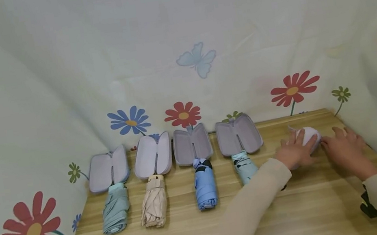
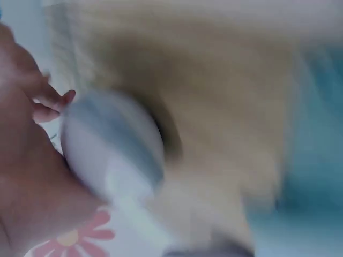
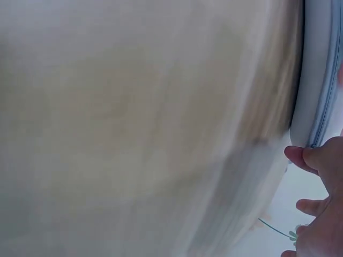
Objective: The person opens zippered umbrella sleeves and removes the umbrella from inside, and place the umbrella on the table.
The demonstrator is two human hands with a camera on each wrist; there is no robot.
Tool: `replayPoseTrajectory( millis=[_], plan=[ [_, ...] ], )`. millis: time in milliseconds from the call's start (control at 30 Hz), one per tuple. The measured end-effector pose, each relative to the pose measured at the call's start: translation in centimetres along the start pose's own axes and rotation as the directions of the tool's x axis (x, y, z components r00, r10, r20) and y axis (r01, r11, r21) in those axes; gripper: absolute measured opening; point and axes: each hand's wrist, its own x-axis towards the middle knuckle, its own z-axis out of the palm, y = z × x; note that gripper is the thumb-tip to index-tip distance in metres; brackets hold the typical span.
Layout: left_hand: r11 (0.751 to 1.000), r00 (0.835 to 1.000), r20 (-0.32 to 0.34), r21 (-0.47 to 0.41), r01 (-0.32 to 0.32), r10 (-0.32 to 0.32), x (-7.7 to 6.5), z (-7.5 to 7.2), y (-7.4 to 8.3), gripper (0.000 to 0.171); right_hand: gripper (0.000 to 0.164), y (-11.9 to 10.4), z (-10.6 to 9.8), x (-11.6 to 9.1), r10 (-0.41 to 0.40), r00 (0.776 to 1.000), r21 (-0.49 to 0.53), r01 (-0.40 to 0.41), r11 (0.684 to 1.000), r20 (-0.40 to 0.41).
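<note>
A closed pale lilac zip case (image 1: 308, 136) lies at the right back of the table. My left hand (image 1: 297, 151) holds it from above, fingers spread over its top. In the left wrist view the case (image 2: 112, 144) appears rounded, with a blurred grey-blue band across it. At the case's right end is my right hand (image 1: 346, 152). In the right wrist view its thumb and forefinger pinch at the end of the zipper (image 3: 325, 107); the zipper pull itself is hidden by the fingertips.
Several opened zip cases (image 1: 193, 145) line the table's back edge. Folded umbrellas lie before them: a grey-green one (image 1: 115, 209), a beige one (image 1: 154, 203), a blue one (image 1: 205, 184) and a pale teal one (image 1: 245, 168), partly behind my left sleeve. Flower-printed cloth (image 1: 192, 22) surrounds the table.
</note>
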Motion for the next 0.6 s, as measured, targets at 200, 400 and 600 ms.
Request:
replayPoseTrajectory(
  millis=[200, 400, 600],
  plan=[
    [0.943, 0.977, 0.035, 0.257, -0.211, 0.209, -2.8, -0.4, -2.0, 0.1, 0.027, -0.2, 0.3, 1.9, 0.02, 1.0, 0.009, -0.02, 1.0, 0.018],
    [0.894, 0.96, 0.037, 0.355, -0.272, 0.278, -4.2, 0.0, -2.2, 0.115, 0.025, -0.6, 0.0, 2.5, 0.036, 0.999, 0.026, -0.037, 0.999, 0.037],
    [0.91, 0.967, -0.083, 0.365, -0.194, 0.239, -3.8, 1.0, -2.2, 0.09, 0.027, -0.5, 0.4, 2.7, 0.019, 0.999, 0.032, -0.02, 0.999, 0.048]
  ],
)
